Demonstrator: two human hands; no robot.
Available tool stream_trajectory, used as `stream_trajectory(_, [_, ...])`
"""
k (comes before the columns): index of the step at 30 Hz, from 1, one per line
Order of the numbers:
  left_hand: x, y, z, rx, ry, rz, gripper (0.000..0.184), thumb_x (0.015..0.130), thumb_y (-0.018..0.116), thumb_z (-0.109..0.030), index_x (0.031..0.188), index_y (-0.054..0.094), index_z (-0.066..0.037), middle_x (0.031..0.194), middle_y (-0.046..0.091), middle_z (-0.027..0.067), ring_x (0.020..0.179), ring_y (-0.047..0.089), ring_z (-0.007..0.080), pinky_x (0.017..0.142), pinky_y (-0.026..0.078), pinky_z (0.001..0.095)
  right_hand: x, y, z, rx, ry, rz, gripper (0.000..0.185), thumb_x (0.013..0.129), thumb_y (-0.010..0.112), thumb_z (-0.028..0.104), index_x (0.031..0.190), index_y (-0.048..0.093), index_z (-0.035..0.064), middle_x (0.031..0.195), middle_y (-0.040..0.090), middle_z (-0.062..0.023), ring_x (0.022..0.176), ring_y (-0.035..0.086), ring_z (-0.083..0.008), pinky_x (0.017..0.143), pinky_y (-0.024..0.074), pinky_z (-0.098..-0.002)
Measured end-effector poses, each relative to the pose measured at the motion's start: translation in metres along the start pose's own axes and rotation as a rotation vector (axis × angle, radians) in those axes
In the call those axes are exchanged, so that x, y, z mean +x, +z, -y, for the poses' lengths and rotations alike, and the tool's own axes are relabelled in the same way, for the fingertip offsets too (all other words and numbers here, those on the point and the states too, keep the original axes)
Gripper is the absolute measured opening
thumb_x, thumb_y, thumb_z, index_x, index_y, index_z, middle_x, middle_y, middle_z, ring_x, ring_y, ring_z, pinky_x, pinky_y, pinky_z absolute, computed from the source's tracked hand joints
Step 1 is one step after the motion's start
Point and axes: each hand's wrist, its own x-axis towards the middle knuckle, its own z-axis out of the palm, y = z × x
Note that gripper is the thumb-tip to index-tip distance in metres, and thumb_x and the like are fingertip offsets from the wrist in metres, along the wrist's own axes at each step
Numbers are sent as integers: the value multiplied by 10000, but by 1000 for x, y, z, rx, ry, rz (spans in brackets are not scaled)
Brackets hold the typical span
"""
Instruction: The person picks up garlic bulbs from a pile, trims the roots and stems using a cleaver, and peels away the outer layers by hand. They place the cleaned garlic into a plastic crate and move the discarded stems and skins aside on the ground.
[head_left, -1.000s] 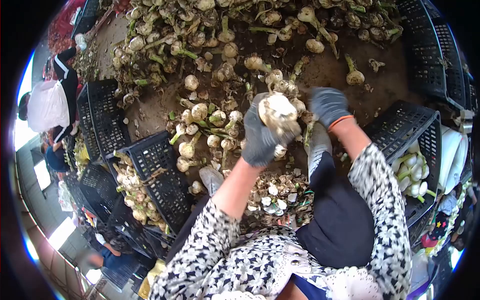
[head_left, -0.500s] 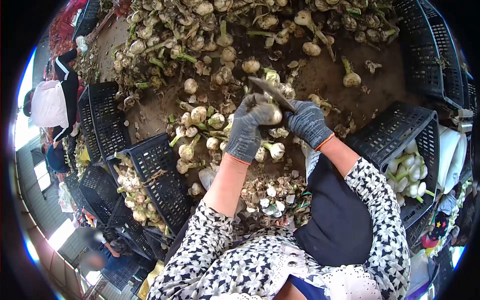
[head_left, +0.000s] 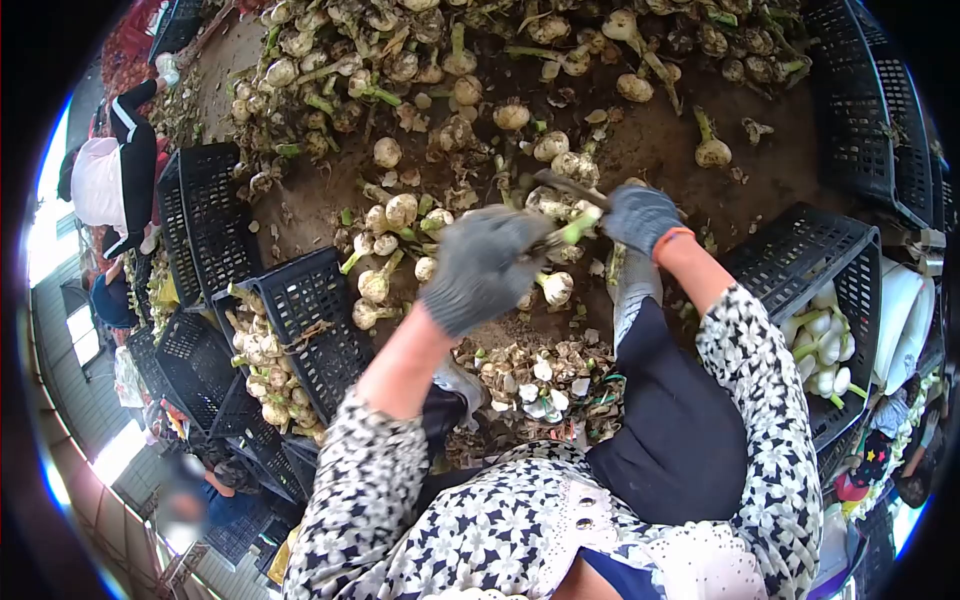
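My left hand [head_left: 488, 268], in a grey knit glove and smeared by motion, is closed around a garlic bulb that its fingers mostly hide. The bulb's green-tipped stem [head_left: 578, 226] sticks out toward the right. My right hand [head_left: 640, 218], gloved alike, grips a knife, whose dark blade [head_left: 570, 188] points left, just above the stem. Loose garlic bulbs [head_left: 400, 210] with cut stems lie on the ground around my hands. Below them is a heap of trimmings and peelings [head_left: 545, 385].
A large pile of untrimmed garlic [head_left: 380, 45] spreads across the far ground. At my left stands a black crate [head_left: 318, 335] holding garlic; at my right, another crate [head_left: 790, 255] holds whiter bulbs. Other people [head_left: 108, 190] are at the left, beside more crates.
My left hand has moved down and turned, and the bulb's stem now points right. My right hand with the knife has shifted slightly right, apart from the left hand.
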Motion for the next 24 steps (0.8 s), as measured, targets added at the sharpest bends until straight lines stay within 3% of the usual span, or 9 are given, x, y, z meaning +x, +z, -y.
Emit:
stream_trajectory(2, [-31,-40,25,224,40,-106,237,631,621,-41,863,584,-73,710,600,97,635,581,212,559,474,304,-7,-1,-3,249,173,-66,339,678,517,331,847,607,51,833,586,-187,781,569,-303,698,448,-371])
stream_trajectory(5, [-89,-93,53,747,-562,559,466,660,569,-148,1106,442,-101,879,554,76,845,532,191,769,410,349,-5,4,-2,387,270,-222,389,667,540,367,840,605,25,798,586,-200,779,566,-310,708,446,-372])
stream_trajectory(7, [-114,-95,56,909,-505,527,466,656,555,-102,1103,426,-90,1036,502,119,956,482,246,833,370,368,6,3,-6,424,290,-107,432,648,571,394,853,603,16,787,586,-207,783,564,-314,718,443,-369])
stream_trajectory(15, [3,56,107,659,269,465,559,702,543,-181,1215,350,-69,1173,433,131,1126,365,274,996,196,420,-6,7,-15,666,288,-255,354,679,582,328,873,605,33,757,595,-185,744,578,-291,689,445,-358])
stream_trajectory(19, [0,83,110,757,150,731,663,698,555,-243,1263,271,-41,1229,395,136,1166,328,293,1022,117,411,-19,10,-19,855,318,-299,365,665,586,328,846,605,12,697,594,-177,677,586,-291,635,453,-345])
stream_trajectory(21, [-2,76,107,581,-129,791,718,695,560,-290,1270,230,-15,1210,407,157,1164,329,299,1031,73,397,-10,20,-30,646,428,-269,363,669,584,333,829,605,9,697,591,-184,681,586,-291,636,454,-345])
stream_trajectory(22, [-4,77,109,586,-194,702,720,676,603,-285,1256,261,-31,1129,468,149,1037,464,252,980,255,368,-5,31,-36,578,391,-296,315,683,570,318,828,612,42,687,587,-178,673,582,-291,626,455,-352])
stream_trajectory(23, [-5,73,105,589,-192,700,720,676,603,-285,1256,261,-31,1129,468,149,1037,464,252,980,255,368,-7,25,-31,578,391,-299,315,683,570,318,828,612,42,687,587,-178,673,582,-291,626,455,-352])
stream_trajectory(24, [-7,67,99,140,-441,513,711,665,630,-266,1245,285,-45,1103,483,138,969,502,214,893,346,328,-11,14,-18,468,286,-363,287,690,561,302,837,613,62,685,588,-167,663,578,-294,619,455,-356])
